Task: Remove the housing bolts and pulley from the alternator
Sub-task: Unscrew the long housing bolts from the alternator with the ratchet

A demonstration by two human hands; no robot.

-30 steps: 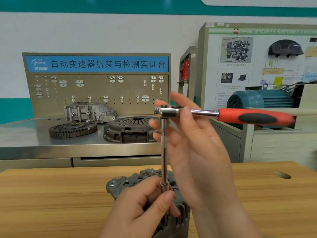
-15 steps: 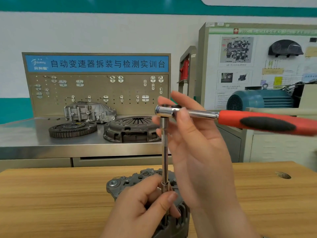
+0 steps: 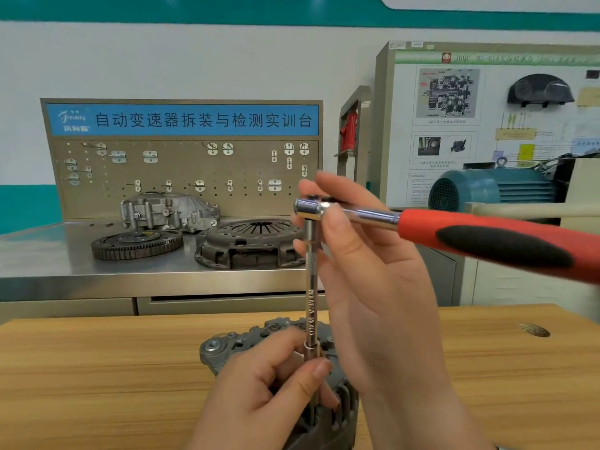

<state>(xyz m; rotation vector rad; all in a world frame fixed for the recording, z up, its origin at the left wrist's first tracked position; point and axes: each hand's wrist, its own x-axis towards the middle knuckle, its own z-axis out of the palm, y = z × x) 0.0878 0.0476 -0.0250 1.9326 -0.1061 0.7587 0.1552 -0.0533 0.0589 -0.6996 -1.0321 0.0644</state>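
Note:
The grey alternator (image 3: 227,349) sits on the wooden table (image 3: 97,368) at the bottom centre, partly hidden by my hands. A ratchet wrench (image 3: 487,241) with a red and black handle points right, and its chrome extension bar (image 3: 311,287) stands upright down into the alternator. My right hand (image 3: 367,274) holds the ratchet head, thumb and fingers curled round it. My left hand (image 3: 269,388) pinches the lower end of the extension just above the alternator. The bolt under the socket is hidden.
Behind the table stands a steel bench (image 3: 48,254) with a flywheel (image 3: 136,243), a clutch cover (image 3: 250,243), a gearbox housing (image 3: 168,211) and a pegboard (image 3: 181,170). A blue motor (image 3: 493,190) and a display board (image 3: 487,108) are at the right.
The ratchet handle has swung toward me and downward on the right. The extension stays upright, and both hands keep their hold.

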